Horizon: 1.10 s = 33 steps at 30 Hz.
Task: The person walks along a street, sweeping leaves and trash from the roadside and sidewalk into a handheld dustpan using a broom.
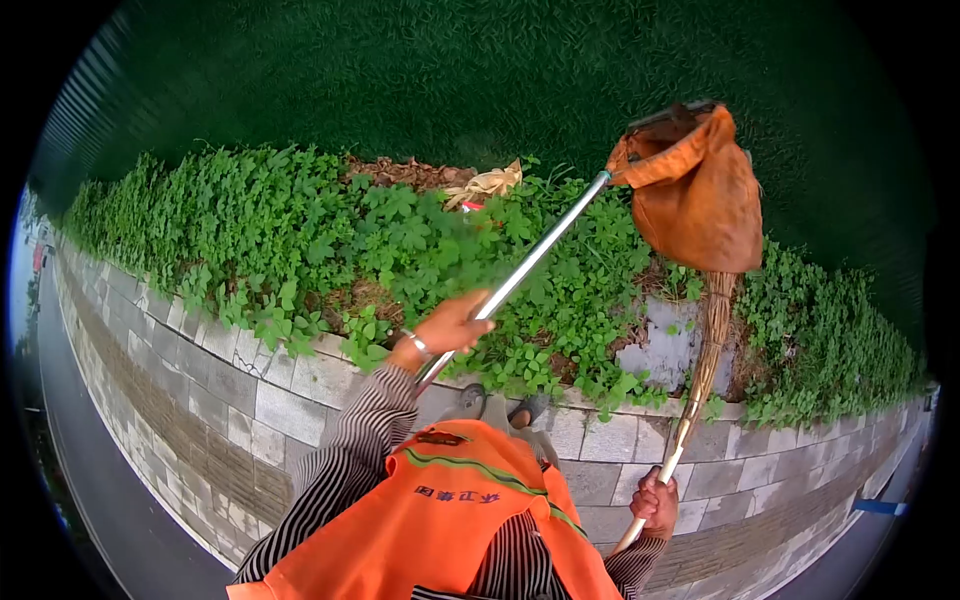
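My left hand (455,323) is wrapped round a long silver metal pole (540,250). At the pole's far end hangs an orange bag (700,210) with its mouth held wide, raised above the plants; what lies inside is mostly hidden. Low on the right, my right hand (655,500) grips the pale wooden handle of a twig broom (710,335). The broom's bristles reach up to the bottom of the bag, where their tips are hidden behind it. A tan crumpled piece of litter (488,184) and a small red-and-white scrap (472,207) lie among the leaves.
Green leafy plants (400,240) fill a strip along a dark green artificial-turf wall (450,80). Dry brown leaves (410,173) lie at its base. A grey slab (660,345) sits among the plants. A stone curb borders the paved sidewalk (290,415) under my feet; a road (100,470) runs at left.
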Available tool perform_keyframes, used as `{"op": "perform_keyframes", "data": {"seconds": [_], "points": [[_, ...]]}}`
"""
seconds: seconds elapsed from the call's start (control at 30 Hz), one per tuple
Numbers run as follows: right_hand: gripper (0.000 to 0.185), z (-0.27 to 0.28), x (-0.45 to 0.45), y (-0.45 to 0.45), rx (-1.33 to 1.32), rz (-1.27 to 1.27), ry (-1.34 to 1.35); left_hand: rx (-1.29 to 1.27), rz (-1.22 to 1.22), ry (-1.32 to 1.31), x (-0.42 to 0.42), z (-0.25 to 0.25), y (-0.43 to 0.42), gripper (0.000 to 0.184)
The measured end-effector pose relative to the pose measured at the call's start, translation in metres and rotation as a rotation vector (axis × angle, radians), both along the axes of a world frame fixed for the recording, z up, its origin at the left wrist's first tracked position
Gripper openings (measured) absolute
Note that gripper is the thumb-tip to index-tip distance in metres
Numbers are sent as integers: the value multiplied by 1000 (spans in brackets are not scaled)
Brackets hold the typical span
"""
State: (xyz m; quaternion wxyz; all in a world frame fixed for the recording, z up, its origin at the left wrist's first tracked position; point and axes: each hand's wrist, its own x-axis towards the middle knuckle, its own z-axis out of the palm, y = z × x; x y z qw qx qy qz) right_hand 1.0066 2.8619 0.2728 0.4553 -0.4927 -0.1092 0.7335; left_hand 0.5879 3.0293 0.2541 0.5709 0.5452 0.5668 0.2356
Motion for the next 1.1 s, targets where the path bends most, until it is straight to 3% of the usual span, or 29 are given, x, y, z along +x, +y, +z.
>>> {"op": "perform_keyframes", "data": {"seconds": [0.07,0.1,0.13,0.2,0.23,0.53,0.6,0.73,0.93,1.1], "points": [[12,3,6,39,-15,91,-138,-40,4,102,48,-3,54,39],[9,2,10,58,-19,129,-107,-150,-7,-239,58,-32,79,32],[8,7,-1,82,-77,88,-247,-287,18,-499,74,-64,97,28],[7,-15,12,119,-114,311,-407,-500,29,-801,100,-88,107,29],[9,-32,13,131,-88,362,-551,-515,64,-837,104,-98,107,25],[14,-54,40,213,-207,608,-679,-594,197,-1348,133,-169,113,10],[8,-66,44,226,-223,631,-674,-660,224,-1538,143,-181,108,9],[11,-97,43,234,-309,631,-482,-732,308,-1551,150,-203,118,8],[15,-132,47,224,-401,525,-115,-748,289,-1292,135,-215,117,11],[12,-119,43,216,-374,509,-102,-816,305,-1429,146,-215,116,10]]}}
